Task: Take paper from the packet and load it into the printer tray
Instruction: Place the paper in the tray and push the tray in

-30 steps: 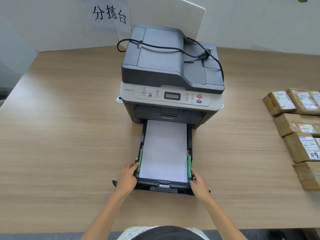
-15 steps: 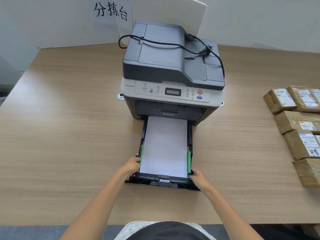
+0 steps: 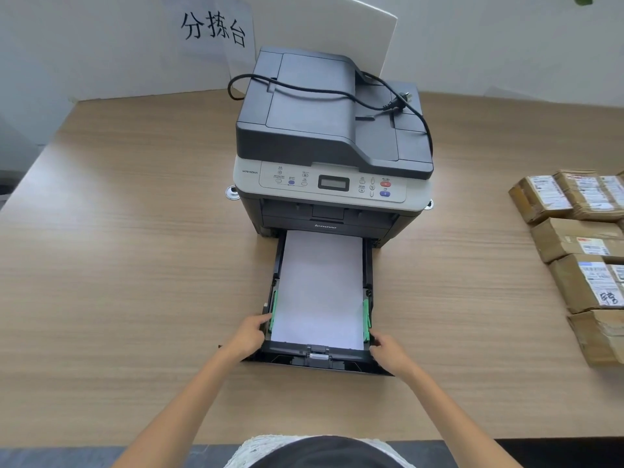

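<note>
Head view. A grey-and-white multifunction printer [image 3: 332,143] stands on the wood-grain counter [image 3: 135,265], its black plastic paper tray [image 3: 368,265] pulled out toward the person. A stack of white paper [image 3: 320,288] lies flat in the tray between two green side guides [image 3: 366,319]. Left hand [image 3: 248,337] grasps the tray's near left corner; right hand [image 3: 388,354] grasps the near right corner, each grip closed on the tray. Brown cardboard parcels [image 3: 580,258] lie well apart at the counter's right edge.

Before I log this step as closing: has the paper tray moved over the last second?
Yes. The paper tray has slid inward, toward the printer; less of it sticks out.
</note>
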